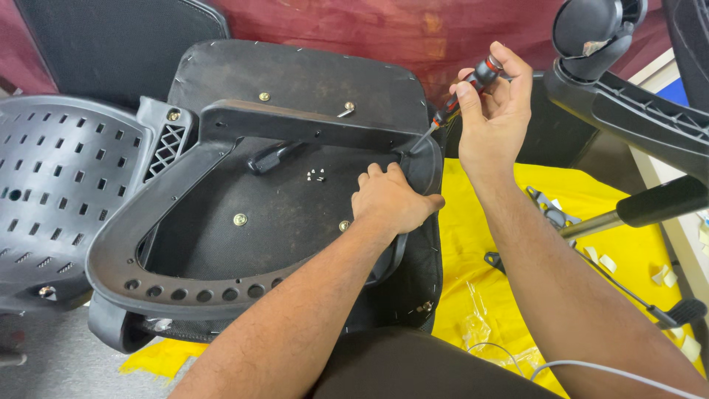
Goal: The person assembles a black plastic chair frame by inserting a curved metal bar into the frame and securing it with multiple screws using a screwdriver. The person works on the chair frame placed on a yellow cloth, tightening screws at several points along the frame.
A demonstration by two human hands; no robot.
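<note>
An upturned black chair seat [295, 81] lies before me with a black plastic armrest frame [221, 148] laid across its underside. My left hand [391, 199] presses down on the frame's right side, fingers curled over its edge. My right hand [495, 111] grips a screwdriver [461, 96] with a black and red handle by its top; the shaft slants down-left and its tip meets the frame's right corner near the left hand. A few small loose screws [316, 176] rest on the seat's underside.
A grey perforated chair back [59, 185] lies at left. A black wheeled chair base [628, 89] with a gas cylinder [635, 210] stands at right over a yellow sheet [517, 281] strewn with a metal bracket, plastic wrap and paper scraps. A white cable crosses bottom right.
</note>
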